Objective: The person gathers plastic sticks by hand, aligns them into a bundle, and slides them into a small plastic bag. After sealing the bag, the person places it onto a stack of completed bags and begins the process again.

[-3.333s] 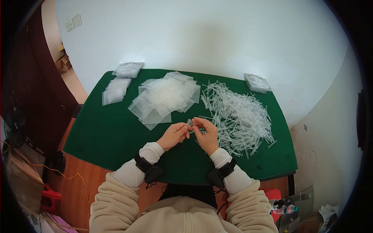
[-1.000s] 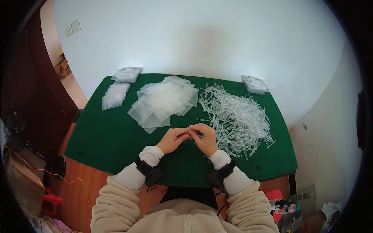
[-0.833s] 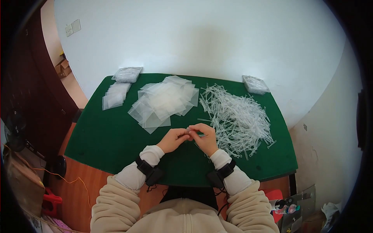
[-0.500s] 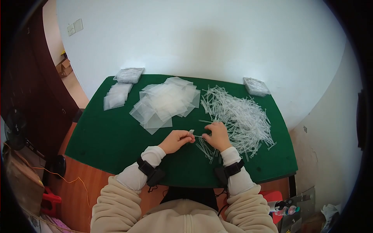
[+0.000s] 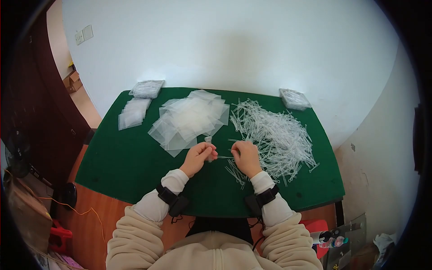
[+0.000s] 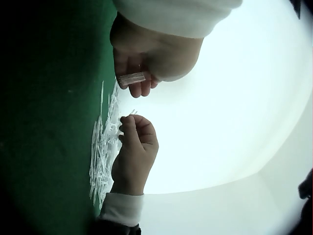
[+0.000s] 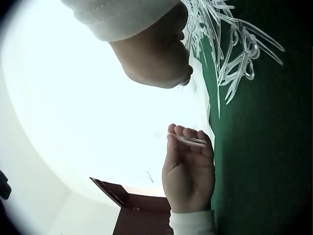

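Observation:
My left hand (image 5: 196,157) holds a small bundle of clear plastic picks (image 6: 132,78) crosswise over its fingers; the bundle's top end stands out above the hand in the head view. Facing it a short way to the right, my right hand (image 5: 246,157) pinches a thin clear pick (image 5: 223,157) between thumb and fingertips, one end pointing toward the left hand. How many picks it pinches, I cannot tell. Beyond the right hand spreads a big heap of the same picks (image 5: 281,137), with ring ends and forked tips. Several loose picks (image 5: 235,174) lie below the right hand.
Flat clear bags (image 5: 189,119) are piled at the table's middle back. A fanned row of small bags (image 5: 133,113) lies left, below a filled packet (image 5: 147,88). Another filled packet (image 5: 294,99) sits at the back right, by the wall. Green cloth (image 5: 121,166) covers the table.
The hands were together a second ago and are now apart. My left hand has shifted left with its bundle; my right hand drew away rightward, then came slightly back with a pick pinched.

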`<state>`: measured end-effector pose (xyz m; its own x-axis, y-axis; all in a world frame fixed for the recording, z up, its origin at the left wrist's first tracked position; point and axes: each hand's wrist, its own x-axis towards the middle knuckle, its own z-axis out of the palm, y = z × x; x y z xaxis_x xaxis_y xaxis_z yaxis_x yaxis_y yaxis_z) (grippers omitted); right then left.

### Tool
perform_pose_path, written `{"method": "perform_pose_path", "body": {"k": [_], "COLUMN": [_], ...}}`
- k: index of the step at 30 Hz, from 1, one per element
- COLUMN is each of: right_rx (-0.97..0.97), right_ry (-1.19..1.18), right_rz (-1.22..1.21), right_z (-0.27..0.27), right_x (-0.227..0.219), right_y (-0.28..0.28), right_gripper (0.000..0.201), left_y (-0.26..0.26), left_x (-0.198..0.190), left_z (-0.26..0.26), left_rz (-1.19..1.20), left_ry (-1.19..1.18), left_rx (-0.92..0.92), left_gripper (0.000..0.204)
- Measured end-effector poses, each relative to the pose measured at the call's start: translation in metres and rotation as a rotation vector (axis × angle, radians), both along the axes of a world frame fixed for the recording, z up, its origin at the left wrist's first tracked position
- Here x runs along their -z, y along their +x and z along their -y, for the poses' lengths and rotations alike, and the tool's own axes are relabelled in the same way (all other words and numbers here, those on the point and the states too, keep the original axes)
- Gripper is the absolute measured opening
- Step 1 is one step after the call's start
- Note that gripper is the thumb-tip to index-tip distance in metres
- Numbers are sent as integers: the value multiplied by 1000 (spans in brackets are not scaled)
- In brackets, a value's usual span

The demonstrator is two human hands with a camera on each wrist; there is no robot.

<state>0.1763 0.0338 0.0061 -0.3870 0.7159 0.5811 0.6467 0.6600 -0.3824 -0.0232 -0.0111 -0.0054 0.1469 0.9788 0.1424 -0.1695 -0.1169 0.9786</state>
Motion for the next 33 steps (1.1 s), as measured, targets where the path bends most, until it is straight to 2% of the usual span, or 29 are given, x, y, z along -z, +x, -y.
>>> {"method": "perform_pose_path", "body": {"k": [4, 9, 10, 12, 14, 17, 20, 22, 25, 28, 33], "right_rx": [-121, -178, -202, -244, -282, -356, -479, -462, -428, -269, -151], "right_ry": [-19, 19, -120, -398, -360, -287, -223, -209, -180, -185, -271], "right_rz": [-153, -178, -178, -176, -165, -140, -70, -88, -122, -244, -347], "right_z": [4, 12, 16, 21, 21, 20, 19, 19, 19, 19, 18], "right_x": [2, -2, -3, -5, -1, 3, 4, 3, -1, -3, -1], "right_y": [-7, -14, -15, -16, -17, -18, -17, -17, -17, -16, -15], "right_gripper": [7, 9, 9, 9, 9, 9, 10, 9, 8, 12, 21], "left_y": [-1, -2, -2, -3, -3, 0, -1, 0, 1, 2, 2], "left_x": [-2, 1, 2, 5, 9, 13, 9, 6, 3, 2, -6], "left_z": [-1, -2, -3, -3, -5, -5, -2, 1, 3, 4, 6], "left_rz": [127, 166, 165, 68, 19, -186, -292, -345, -326, -287, -256], "left_ry": [-75, -99, -99, -44, -16, 136, 153, 159, 74, 22, -59], "left_rx": [-88, -159, -159, -179, -189, -129, -88, -68, 102, 116, 105], "left_gripper": [18, 18, 18, 19, 20, 19, 19, 18, 20, 21, 23]}}
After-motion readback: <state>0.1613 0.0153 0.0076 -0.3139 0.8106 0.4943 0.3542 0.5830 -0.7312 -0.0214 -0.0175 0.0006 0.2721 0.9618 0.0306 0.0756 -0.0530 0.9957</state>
